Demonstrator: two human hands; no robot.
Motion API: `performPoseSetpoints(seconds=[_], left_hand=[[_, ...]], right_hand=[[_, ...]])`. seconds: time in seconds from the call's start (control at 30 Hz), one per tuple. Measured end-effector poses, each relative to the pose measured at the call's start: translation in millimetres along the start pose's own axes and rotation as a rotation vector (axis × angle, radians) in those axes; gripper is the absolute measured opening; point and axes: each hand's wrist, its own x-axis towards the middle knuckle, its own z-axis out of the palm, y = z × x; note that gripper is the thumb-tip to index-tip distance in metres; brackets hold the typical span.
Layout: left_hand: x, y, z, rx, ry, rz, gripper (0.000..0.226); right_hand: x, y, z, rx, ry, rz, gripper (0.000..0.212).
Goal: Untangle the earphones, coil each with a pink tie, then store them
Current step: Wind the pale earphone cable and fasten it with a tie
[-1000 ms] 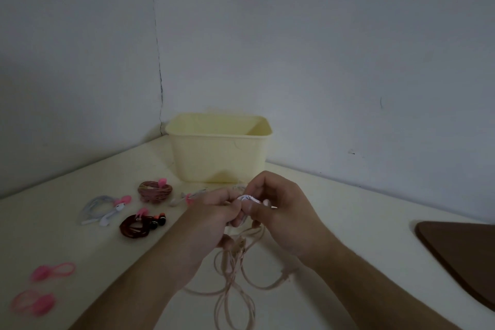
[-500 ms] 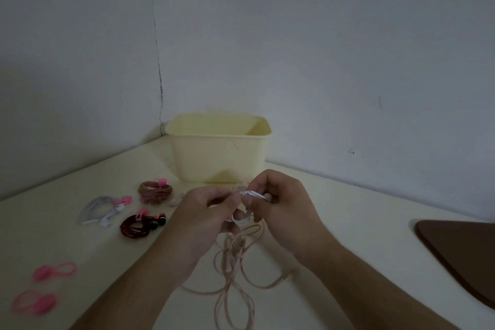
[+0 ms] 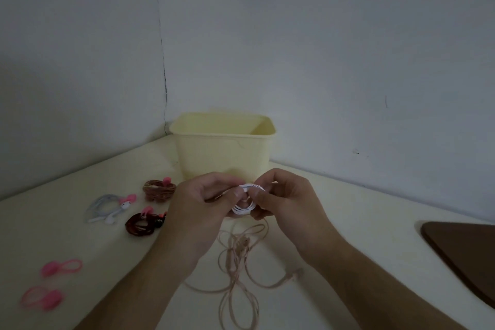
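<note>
At the far left of the cream table [image 3: 348, 222] lie two loose pink ties [image 3: 61, 267] [image 3: 42, 298]. Further right sit three finished coils, each with a pink tie on it — a grey-white earphone coil [image 3: 105, 207], a dark red coil [image 3: 142, 224] and a brown coil [image 3: 158, 190]. Behind them a pale yellow bin [image 3: 223, 147] stands in the corner. In the middle, the left hand [image 3: 201, 201] and right hand [image 3: 284, 198] meet above the table, fingers curled, thumbs and forefingers pinching a small white earphone coil [image 3: 245, 202] between them. Below the hands a pink-beige earphone cable [image 3: 238, 265] sprawls loose on the table. A dark brown board [image 3: 463, 252] lies at the right edge.
</note>
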Motion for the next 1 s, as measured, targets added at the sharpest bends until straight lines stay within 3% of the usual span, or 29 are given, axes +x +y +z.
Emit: performPoseSetpoints(seconds=[0.23, 0.43, 0.7, 0.9, 1.0], left_hand=[[0.2, 1.9, -1.2, -0.056, -0.004, -0.014, 0.020], [1.8, -2.0, -0.6, 0.004, 0.048, 0.048, 0.016], [3.8, -0.8, -1.3, 0.093, 0.094, 0.108, 0.018], [5.4, -9.3, -2.6, 0.236, 0.069, 0.217, 0.020], [4.7, -11.4, -2.6, 0.255, 0.063, 0.223, 0.018]], right_hand=[[-0.2, 0.8, -2.1, 0.100, -0.028, 0.034, 0.013], [-1.1, 0.1, -1.0, 0.010, -0.010, 0.013, 0.016], [-2.7, -3.4, -3.7, -0.054, -0.007, 0.057, 0.037], [-2.2, -1.1, -3.8, -0.195, 0.066, 0.022, 0.034], [-3.7, -3.5, -3.2, -0.385, 0.163, -0.057, 0.025]])
